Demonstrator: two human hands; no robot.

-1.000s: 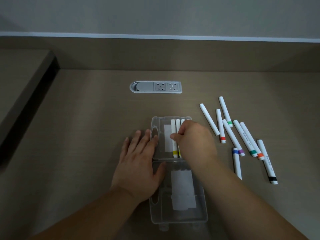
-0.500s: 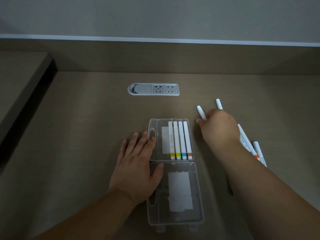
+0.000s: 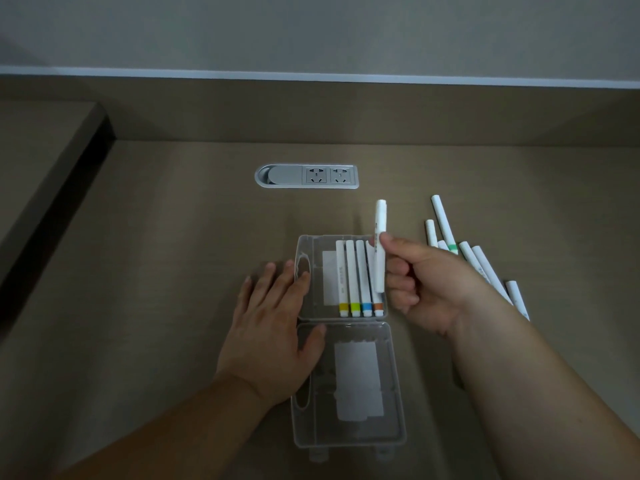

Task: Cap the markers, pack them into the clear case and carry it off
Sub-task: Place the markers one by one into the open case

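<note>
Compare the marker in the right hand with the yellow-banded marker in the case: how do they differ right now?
The held marker is pinched by the right hand above the clear case; the yellow-banded marker lies flat inside it. The held one's colour band is hidden; the other's yellow shows. The held one stands alone; the other sits beside three others. Both are white and capped.
</note>
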